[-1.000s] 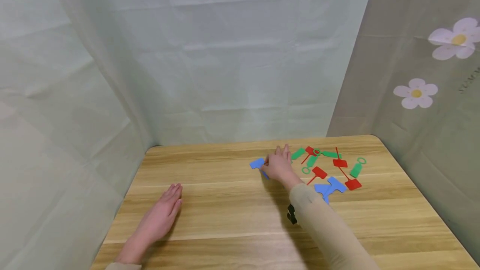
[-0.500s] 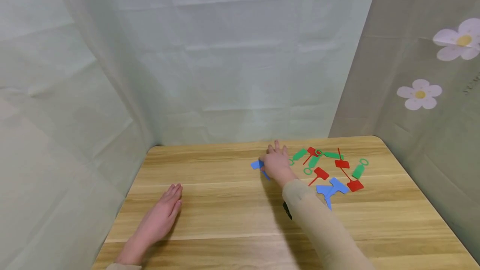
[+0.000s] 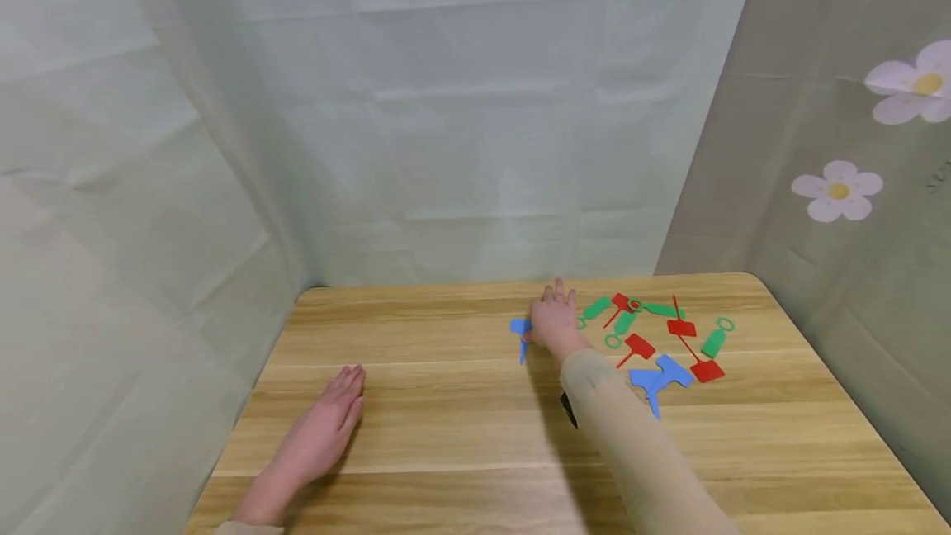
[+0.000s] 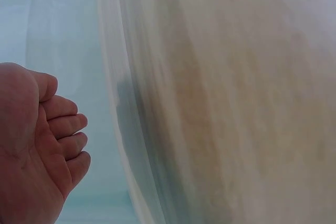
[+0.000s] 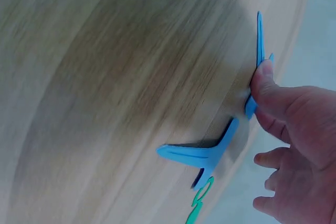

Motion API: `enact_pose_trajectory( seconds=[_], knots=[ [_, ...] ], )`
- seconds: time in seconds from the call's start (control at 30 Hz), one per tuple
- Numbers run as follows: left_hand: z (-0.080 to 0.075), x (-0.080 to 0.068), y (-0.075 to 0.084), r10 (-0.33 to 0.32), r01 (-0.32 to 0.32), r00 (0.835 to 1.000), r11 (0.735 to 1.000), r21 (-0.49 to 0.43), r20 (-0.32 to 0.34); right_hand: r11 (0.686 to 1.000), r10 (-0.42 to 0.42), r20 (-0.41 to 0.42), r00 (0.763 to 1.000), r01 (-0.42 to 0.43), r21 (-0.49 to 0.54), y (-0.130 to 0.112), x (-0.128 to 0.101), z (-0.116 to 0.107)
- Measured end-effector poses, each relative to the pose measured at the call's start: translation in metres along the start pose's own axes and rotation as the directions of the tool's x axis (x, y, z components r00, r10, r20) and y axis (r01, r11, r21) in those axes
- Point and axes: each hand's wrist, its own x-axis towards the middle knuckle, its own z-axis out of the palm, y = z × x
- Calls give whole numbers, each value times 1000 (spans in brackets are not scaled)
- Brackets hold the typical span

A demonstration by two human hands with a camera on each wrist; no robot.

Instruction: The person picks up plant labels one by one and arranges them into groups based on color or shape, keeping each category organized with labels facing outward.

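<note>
Two blue tags (image 5: pixel 202 156) by right hand (image 3: pixel 553 322), one pinched; left hand (image 3: pixel 321 436) flat.

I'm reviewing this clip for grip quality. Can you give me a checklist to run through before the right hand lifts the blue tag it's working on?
1. Right hand on the blue tag: ok, the thumb presses its edge.
2. Fingers closed round the tag: cannot tell, only the thumb contact shows.
3. Tag clear of the other blue tag: ok, in the wrist view a gap shows between them.
4. Pile of red and green tags out of the way: ok, it lies right of the hand.
5. Left hand clear: ok, flat on the table, far to the left.
</note>
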Motion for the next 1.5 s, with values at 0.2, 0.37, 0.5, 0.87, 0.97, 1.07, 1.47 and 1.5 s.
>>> enact_pose_trajectory(
  seconds=[0.2, 0.37, 0.5, 0.87, 0.97, 1.07, 1.47, 1.5],
  knots=[
    [0, 0, 0, -4, 4, 1000, 1000, 1, -2, 997, 30, 11, 1000, -30, 77, 1, 2, 1],
    [0, 1, -1, -6, 6, 1000, 1000, -3, 3, 989, 14, 56, 998, -22, 147, 5, -1, -1],
    [0, 0, -2, -6, 6, 1000, 1000, -5, 5, 976, -34, 90, 995, 13, 218, 14, -2, 0],
    [-6, -2, 0, -18, 17, 1000, 1000, -20, -1, 892, -266, 63, 962, 221, 396, 13, -6, -5],
    [-11, -2, -1, -36, 36, 999, 999, -24, 0, 826, -346, 0, 938, 304, 474, -8, -8, -7],
    [-15, -1, -2, -37, 37, 999, 999, -33, -4, 760, -407, -62, 911, 376, 530, -35, -5, -4],
    [-26, -2, -12, -61, 61, 998, 997, -43, -18, 680, -574, -56, 817, 515, 522, -147, 9, 3],
    [-26, -2, -13, -64, 63, 998, 997, -42, -18, 686, -581, -52, 812, 523, 505, -153, 10, 4]
  ],
)
